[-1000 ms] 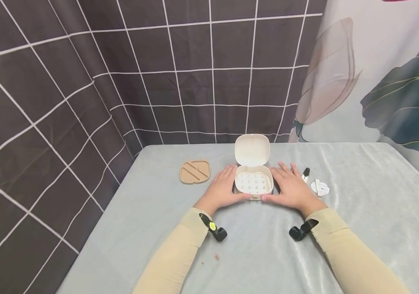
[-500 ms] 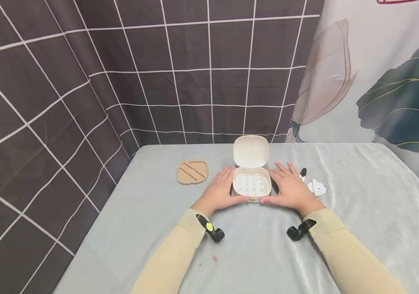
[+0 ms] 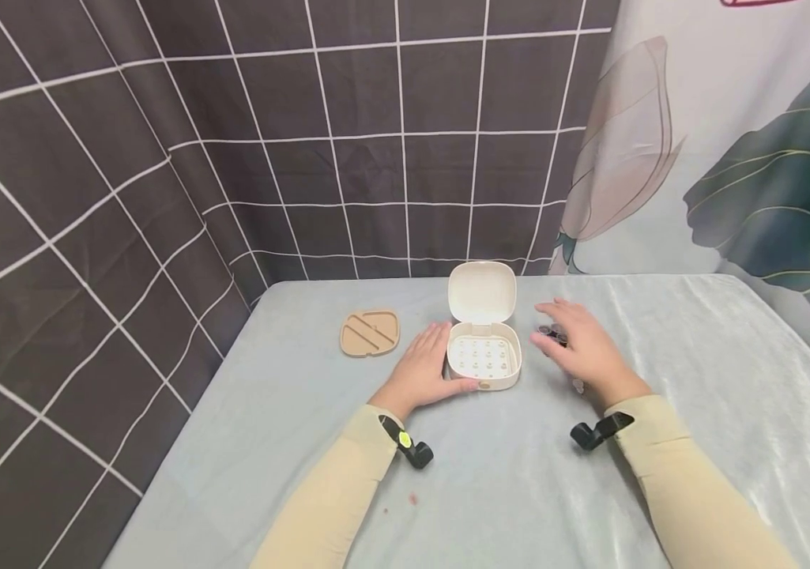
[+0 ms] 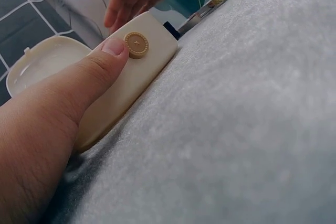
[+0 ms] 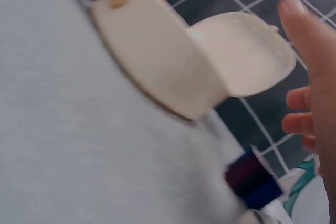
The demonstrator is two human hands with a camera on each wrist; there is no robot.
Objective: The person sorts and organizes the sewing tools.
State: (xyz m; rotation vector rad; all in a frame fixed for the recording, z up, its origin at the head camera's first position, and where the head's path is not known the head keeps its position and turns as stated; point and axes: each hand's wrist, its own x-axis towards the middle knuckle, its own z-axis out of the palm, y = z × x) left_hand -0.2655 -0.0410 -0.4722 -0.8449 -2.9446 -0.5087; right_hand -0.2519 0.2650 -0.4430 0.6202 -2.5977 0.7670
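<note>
A small cream hinged case [image 3: 484,356] stands on the cloth-covered table with its lid [image 3: 482,292] raised. Its floor has rows of small round dots, and a round tan button [image 4: 136,45] sits on the front. My left hand [image 3: 422,367] holds the case at its left front corner, thumb on the front beside the button and fingers along the side. To the right of the case, apart from it, my right hand [image 3: 585,348] hovers with fingers spread, holding nothing. Under it shows a small dark shiny object [image 3: 552,335], blurred as a dark block [image 5: 253,179] in the right wrist view.
A tan oval tray [image 3: 370,333] with diagonal ribs lies left of the case. Part of a small pale thing [image 3: 578,386] shows beneath the right wrist. A dark grid-patterned curtain [image 3: 376,158] hangs behind the table.
My right hand has let go of the case and moved right, over the small things lying there, which it now largely covers. My left hand stays on the case.
</note>
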